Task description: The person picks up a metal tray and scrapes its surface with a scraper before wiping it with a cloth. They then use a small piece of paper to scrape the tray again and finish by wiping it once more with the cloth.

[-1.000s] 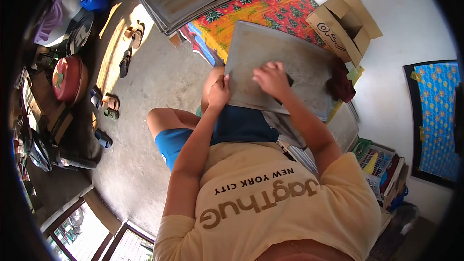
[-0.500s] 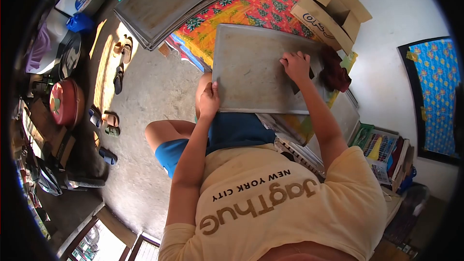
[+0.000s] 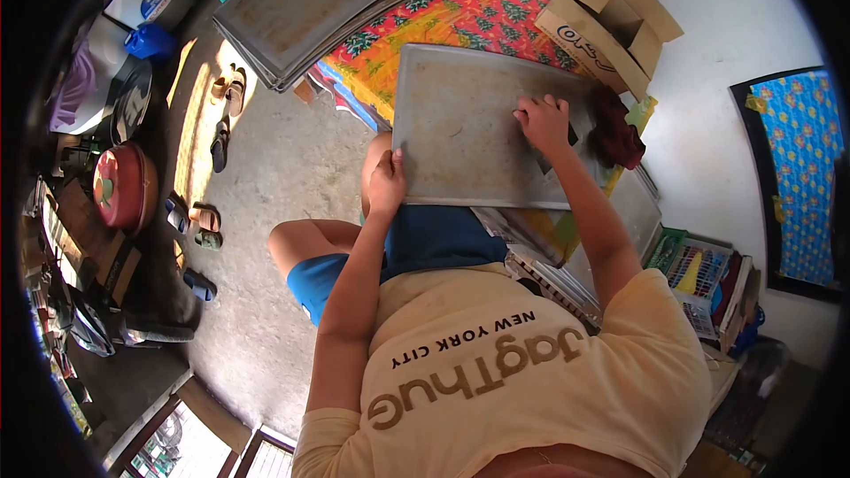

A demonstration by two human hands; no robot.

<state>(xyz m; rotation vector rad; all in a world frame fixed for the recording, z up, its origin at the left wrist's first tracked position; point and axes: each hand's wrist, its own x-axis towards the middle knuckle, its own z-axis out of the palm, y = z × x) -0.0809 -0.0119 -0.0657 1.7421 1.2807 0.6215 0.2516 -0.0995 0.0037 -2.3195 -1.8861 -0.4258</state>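
A grey metal baking tray (image 3: 469,124) with a raised rim and brownish stains lies tilted across my lap and the edge of the table. My left hand (image 3: 387,182) grips its left rim near the lower corner, thumb on top. My right hand (image 3: 542,122) rests on the right part of the tray, fingers bent and closed; whatever they hold is hidden. Under that wrist shows a dark flat piece (image 3: 573,136), whose kind I cannot make out. A dark red cloth (image 3: 615,133) lies at the tray's right edge, beside my right forearm.
A stack of similar trays (image 3: 328,9) sits at the upper left on a table with a red and orange patterned cover (image 3: 478,4). An open cardboard box (image 3: 602,26) stands against the wall. Slippers (image 3: 205,217) lie on the concrete floor; a basket (image 3: 695,270) is at right.
The whole view has shifted very slightly to the right. Both hands keep nearly the same places on the tray.
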